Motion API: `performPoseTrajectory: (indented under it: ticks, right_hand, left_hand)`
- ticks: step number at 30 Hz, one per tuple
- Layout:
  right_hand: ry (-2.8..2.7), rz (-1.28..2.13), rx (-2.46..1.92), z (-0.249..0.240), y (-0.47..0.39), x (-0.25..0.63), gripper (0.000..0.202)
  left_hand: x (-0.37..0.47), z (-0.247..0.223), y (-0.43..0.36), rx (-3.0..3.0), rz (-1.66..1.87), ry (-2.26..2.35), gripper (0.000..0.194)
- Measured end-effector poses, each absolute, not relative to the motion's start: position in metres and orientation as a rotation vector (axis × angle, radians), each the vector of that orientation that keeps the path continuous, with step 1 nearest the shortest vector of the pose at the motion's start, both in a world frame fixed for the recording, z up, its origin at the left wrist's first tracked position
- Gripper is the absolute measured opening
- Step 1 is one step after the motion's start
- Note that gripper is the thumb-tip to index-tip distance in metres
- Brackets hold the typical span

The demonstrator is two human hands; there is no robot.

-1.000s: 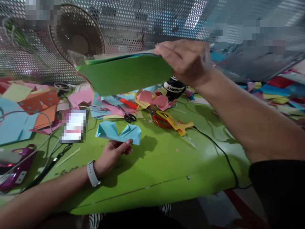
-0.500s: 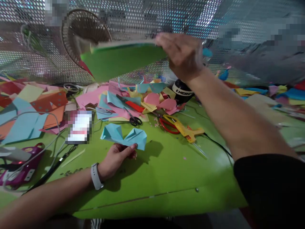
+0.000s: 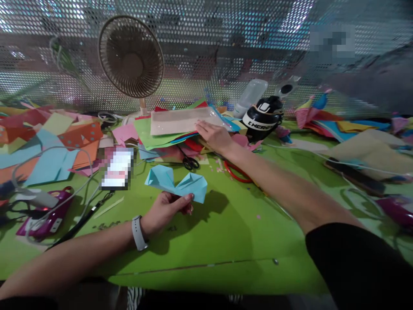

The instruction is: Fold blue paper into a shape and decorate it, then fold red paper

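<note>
On a green table, black-handled scissors serve as the landmark. On the near side of them, a folded light-blue paper shows two raised, pointed folds with a dip between. The left hand, below a pale wristband, has thumb and fingers together, clamped on the paper's near edge. The thumb lies on top, right of the paper's middle; the folds rise beyond the fingertips, and paper extends to both sides of the grip. A shadow falls to the right of the scissors, on the near side.

Beyond the scissors, the right hand rests its fingers on the near right part of a stack of colored sheets, topped by a pale, shiny one. Whether those fingers pinch anything cannot be told.

Left of the scissors lies a phone; behind and left stands a round fan; behind and right, a black container reads "ENERGY."
</note>
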State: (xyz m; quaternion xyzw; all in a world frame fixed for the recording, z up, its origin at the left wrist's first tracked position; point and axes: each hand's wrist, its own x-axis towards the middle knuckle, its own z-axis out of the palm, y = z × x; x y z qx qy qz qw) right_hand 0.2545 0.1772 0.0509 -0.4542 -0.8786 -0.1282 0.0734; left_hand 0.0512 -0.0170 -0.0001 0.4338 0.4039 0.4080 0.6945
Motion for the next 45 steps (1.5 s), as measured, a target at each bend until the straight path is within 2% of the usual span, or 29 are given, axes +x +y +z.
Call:
performPoseTrajectory:
  ticks: [9,15,19,23,26,28,30,34,42,45]
  right_hand:
    - [-2.675,-0.439,-1.315,0.025,0.185,0.244,0.045]
    - [-2.463,-0.260,-1.542,0.031,0.187,0.230,0.056]
    - [-2.639,-0.088,-1.462,0.035,0.186,0.232,0.051]
    - [-2.421,0.346,-1.303,0.045,0.166,0.257,0.047]
    - [-1.900,0.882,-1.120,0.048,0.119,0.274,0.029]
    - [-1.743,1.231,-1.093,0.046,0.080,0.276,0.037]
    - [-1.724,1.413,-1.069,0.041,0.045,0.269,0.042]
    - [-1.643,1.443,-1.039,0.030,0.015,0.248,0.039]
    - [-1.521,1.417,-0.986,0.018,0.017,0.243,0.044]
    - [-1.507,1.400,-0.974,0.015,0.016,0.243,0.038]
  left_hand:
    - [0.052,0.001,-0.018,1.000,0.908,0.889,0.042]
    - [0.052,0.000,-0.019,1.008,0.923,0.882,0.038]
    - [0.052,-0.002,-0.019,1.002,0.938,0.884,0.038]
    - [0.050,0.000,-0.017,1.015,0.981,0.899,0.039]
    - [0.048,0.003,-0.011,1.062,1.058,0.930,0.037]
    - [0.048,0.003,-0.008,1.087,1.117,0.952,0.034]
    - [0.049,0.004,-0.007,1.110,1.150,0.974,0.032]
    - [0.052,0.004,-0.008,1.180,1.125,0.985,0.031]
    - [0.054,-0.002,-0.008,1.182,1.104,0.970,0.029]
    - [0.053,-0.004,-0.008,1.201,1.098,0.968,0.029]
